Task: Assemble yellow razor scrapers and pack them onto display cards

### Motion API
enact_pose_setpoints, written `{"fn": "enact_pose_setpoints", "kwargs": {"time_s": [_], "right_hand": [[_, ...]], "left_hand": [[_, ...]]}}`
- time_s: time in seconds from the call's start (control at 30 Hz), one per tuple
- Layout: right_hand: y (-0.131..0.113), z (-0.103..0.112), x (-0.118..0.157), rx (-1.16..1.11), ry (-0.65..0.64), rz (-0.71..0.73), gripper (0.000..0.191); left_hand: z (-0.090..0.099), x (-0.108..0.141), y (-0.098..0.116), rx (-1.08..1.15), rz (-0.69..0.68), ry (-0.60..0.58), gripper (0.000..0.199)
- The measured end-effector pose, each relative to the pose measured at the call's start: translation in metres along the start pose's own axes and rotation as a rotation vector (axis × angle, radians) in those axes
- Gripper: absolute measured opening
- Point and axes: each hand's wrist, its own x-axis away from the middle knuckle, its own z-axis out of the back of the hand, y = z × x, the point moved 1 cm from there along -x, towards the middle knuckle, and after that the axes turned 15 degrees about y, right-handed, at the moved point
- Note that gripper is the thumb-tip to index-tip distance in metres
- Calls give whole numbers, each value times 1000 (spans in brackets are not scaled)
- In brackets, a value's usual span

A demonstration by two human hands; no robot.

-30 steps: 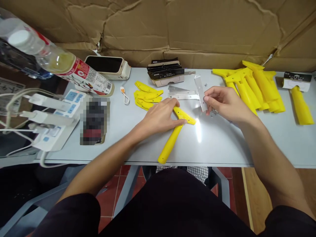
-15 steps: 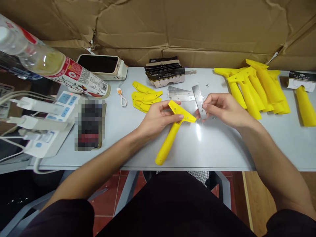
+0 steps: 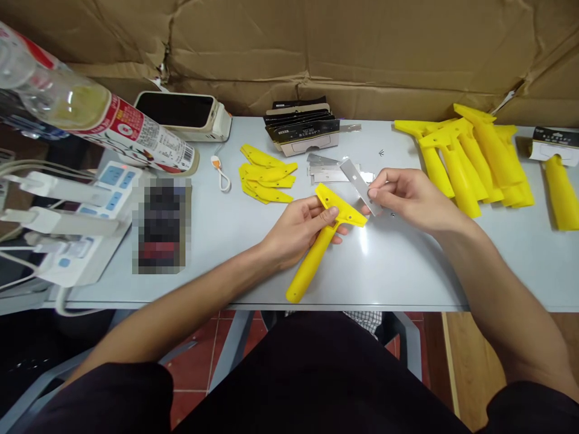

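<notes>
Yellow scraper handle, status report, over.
Left hand grips the yellow handle. Right hand pinches a metal blade, close above the handle's head. Nothing visible between blade and handle.

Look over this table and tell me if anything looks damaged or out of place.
The cardboard behind the table looks damaged: it is creased, with ragged tears toward the left and right. The loose metal strips lie askew across one another.

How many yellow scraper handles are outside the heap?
2: a scraper handle in the left hand, another handle at far right, a card over its top. The heap may hide more.
</notes>
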Motion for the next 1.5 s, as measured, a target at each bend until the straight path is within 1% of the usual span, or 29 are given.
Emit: {"fn": "enact_pose_setpoints", "kwargs": {"time_s": [0.17,0.27,0.4,0.53,0.7,0.77,0.97,1.17,1.3,1.5], "right_hand": [[-7,-2,3,-98,-16,-11,38],[-7,-3,5,-122,-6,16,38],[-4,-9,5,-61,73,43,35],[-2,-21,8,-70,150,59,41],[-1,-34,13,-13,241,96,34],[0,-36,14,-10,237,92,33],[3,-39,13,-38,159,53,31],[4,-36,13,-61,145,76,30],[1,-35,14,-36,129,84,24],[-1,-35,14,-72,141,84,26]], "left_hand": [[0,0,0,6,-5,34,32],[-1,1,-2,19,-7,30,31],[-2,2,-4,31,-5,31,32],[-2,2,-5,40,-28,50,35],[-3,5,-4,44,-59,58,34],[-3,6,-3,38,-68,58,34],[-5,7,-3,27,-89,72,38],[-5,8,-3,27,-99,52,32],[-6,8,-3,35,-99,45,32],[-5,9,-3,45,-93,41,34]]}}
